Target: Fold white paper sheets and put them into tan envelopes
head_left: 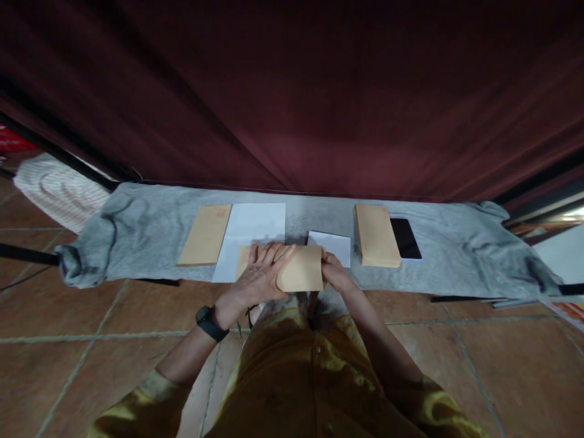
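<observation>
Brown envelope [301,271] is at the grey cloth's [456,243] near edge, centre; the right hand [336,271] pinches its right end shut-fisted, the left hand [260,277] lies flat on it, fingers spread. Farther lie a white sheet [258,219], left, and brown stack [376,234], right, before a maroon curtain [310,115].

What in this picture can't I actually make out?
All in the head view:
Whether the brown strip joins the brown envelope: the left hand lies between.
The right hand: partly hidden by the envelope's right end.
The small white paper: its lower left is behind the envelope.
The reddish mark: too small to read.
The red item: cut off by the left edge.
</observation>
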A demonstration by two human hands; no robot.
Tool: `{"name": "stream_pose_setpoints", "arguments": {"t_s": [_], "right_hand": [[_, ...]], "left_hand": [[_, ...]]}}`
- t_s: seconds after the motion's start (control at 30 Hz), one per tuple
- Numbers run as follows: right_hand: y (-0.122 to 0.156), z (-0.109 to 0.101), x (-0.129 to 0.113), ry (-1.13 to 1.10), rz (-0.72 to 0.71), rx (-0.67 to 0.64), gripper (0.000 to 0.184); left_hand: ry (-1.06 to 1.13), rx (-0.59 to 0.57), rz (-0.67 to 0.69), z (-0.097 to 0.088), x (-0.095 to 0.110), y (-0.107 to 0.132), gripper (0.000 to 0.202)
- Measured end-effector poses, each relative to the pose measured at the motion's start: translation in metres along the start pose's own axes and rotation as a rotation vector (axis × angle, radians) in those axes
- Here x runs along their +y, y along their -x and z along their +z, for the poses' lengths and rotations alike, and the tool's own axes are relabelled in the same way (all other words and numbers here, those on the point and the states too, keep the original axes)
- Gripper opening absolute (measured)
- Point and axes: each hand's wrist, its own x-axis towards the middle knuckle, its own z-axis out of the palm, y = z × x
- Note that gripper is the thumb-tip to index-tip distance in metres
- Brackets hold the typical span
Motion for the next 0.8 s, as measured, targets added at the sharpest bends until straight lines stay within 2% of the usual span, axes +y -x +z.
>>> {"name": "stream_pose_setpoints", "arguments": {"t_s": [0.1,0.2,0.27,0.3,0.37,0.47,0.57,0.67,0.73,0.8], "right_hand": [[-0.002,-0.002,0.004,0.088,-0.155,0.124,0.033],[0.002,-0.006,0.003,0.308,-0.349,0.387,0.036],[0.008,-0.01,-0.001,0.475,-0.47,0.526,0.026],[0.012,-0.011,-0.004,0.523,-0.508,0.529,0.02],[0.02,-0.014,-0.01,0.555,-0.546,0.427,0.015],[0.028,-0.014,-0.018,0.495,-0.516,0.254,0.026],[0.031,-0.012,-0.026,0.327,-0.351,0.134,0.03],[0.032,-0.01,-0.036,0.049,-0.118,-0.025,0.029],[0.034,-0.009,-0.041,-0.108,0.015,-0.085,0.031],[0.036,-0.008,-0.043,-0.158,0.09,-0.094,0.035]], "left_hand": [[-0.012,0.037,-0.008,-0.001,0.001,-0.003,0.123],[-0.026,0.069,-0.024,0.0,0.002,-0.005,0.121],[-0.033,0.081,-0.051,0.0,0.0,-0.005,0.12],[-0.037,0.084,-0.064,-0.001,-0.001,-0.005,0.119],[-0.05,0.086,-0.075,-0.001,-0.003,-0.005,0.119],[-0.084,0.085,-0.058,-0.003,-0.005,-0.005,0.118],[-0.114,0.096,-0.017,-0.005,-0.003,-0.005,0.111],[-0.119,0.11,0.024,-0.005,0.003,-0.005,0.105],[-0.115,0.111,0.052,-0.006,0.007,-0.004,0.104],[-0.107,0.109,0.089,-0.006,0.011,-0.004,0.103]]}}
